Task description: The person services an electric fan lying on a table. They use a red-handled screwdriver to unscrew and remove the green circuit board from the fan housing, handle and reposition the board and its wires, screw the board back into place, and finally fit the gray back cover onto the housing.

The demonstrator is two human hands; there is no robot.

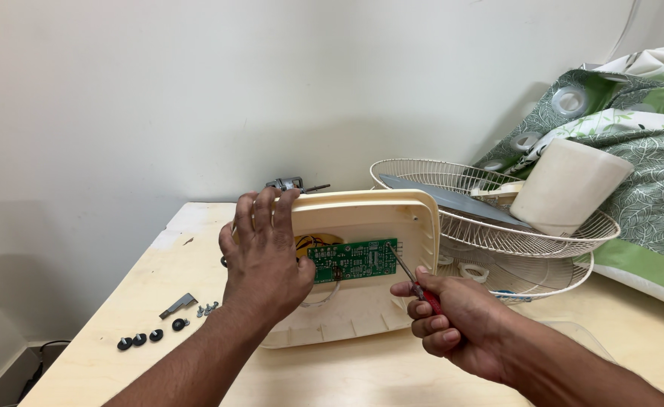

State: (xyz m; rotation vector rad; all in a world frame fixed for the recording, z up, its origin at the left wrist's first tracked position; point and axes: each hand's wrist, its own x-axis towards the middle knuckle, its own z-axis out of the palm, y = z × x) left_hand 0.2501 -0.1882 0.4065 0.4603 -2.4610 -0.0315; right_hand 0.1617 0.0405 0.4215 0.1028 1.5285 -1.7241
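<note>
The cream housing [362,301] near the middle is smooth, matt plastic, holding a glossy green circuit board [353,259]. The screwdriver [411,275] has a metal shaft and red plastic handle. Right, the fan grilles [528,234] are coated wire. The table [121,301] is pale, matt plywood; far right lies leaf-printed cloth [648,196].

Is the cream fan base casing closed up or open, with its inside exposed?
Open. The cream casing faces the camera with its hollow inside exposed: the green circuit board and wires show, and no cover sits over them.
</note>
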